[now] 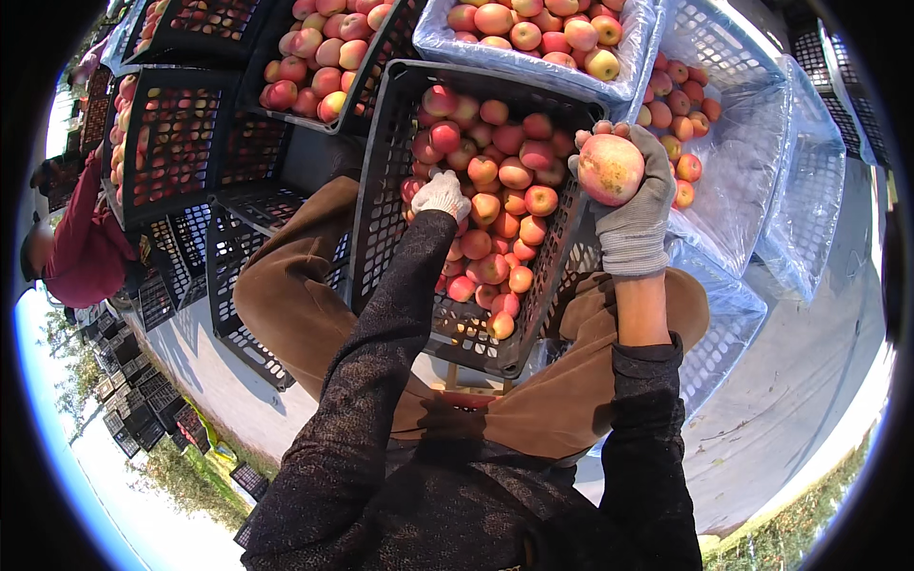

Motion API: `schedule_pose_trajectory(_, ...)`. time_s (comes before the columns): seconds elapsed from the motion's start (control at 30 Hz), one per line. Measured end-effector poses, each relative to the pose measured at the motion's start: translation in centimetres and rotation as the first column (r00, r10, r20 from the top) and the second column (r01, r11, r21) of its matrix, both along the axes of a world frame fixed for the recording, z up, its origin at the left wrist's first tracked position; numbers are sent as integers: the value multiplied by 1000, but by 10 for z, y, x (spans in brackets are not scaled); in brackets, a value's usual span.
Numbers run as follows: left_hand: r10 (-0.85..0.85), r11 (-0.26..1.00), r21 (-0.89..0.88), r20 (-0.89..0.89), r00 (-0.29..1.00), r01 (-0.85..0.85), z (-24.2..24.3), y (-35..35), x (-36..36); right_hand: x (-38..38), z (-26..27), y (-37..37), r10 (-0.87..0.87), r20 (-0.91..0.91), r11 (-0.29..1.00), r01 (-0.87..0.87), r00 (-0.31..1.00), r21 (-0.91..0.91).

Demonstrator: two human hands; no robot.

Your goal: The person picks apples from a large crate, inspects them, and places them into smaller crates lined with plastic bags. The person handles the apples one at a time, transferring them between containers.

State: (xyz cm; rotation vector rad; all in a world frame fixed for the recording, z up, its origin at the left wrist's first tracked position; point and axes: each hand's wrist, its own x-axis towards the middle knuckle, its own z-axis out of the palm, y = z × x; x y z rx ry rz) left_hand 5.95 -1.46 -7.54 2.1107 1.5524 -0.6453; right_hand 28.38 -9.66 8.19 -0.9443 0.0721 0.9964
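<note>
A black plastic crate [373, 178] of red and yellow apples [493, 207] stands tilted between my knees. My left hand [440, 194], in a white knit glove, reaches in and rests on the apples at the crate's left side; its fingertips are hidden, so I cannot tell whether it grips one. Over the crate's right rim, my right hand [635, 193], in a grey-coated glove, holds up a large apple [610, 170] with a brownish, rough patch on its skin. Just right of that hand, more apples [678, 107] lie in a crate lined with clear plastic [742, 143].
A plastic-lined crate full of apples [535, 36] adjoins the far rim. Black crates of apples [314, 71] stand at upper left, with further black crates [235, 285] beside my left knee. A person in a dark red top [89, 243] is at far left. More lined crates [814, 178] stand right.
</note>
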Motion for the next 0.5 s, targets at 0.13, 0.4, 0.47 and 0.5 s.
schedule_pose_trajectory(0.13,-36,987,-162,-134,990,14,-1,16,22,-1,-1,0,21,-38,1000,-20,999,22)
schedule_pose_trajectory(0.4,57,970,-232,-64,996,-70,-4,15,-2,-2,10,-1,80,-104,996,-77,991,36)
schedule_pose_trajectory(0.47,96,944,-319,16,995,-86,-16,18,-14,-2,8,-1,90,-100,995,-86,991,44)
schedule_pose_trajectory(0.5,124,928,-359,53,991,-97,-28,21,-25,-3,3,0,103,-89,994,-99,991,46)
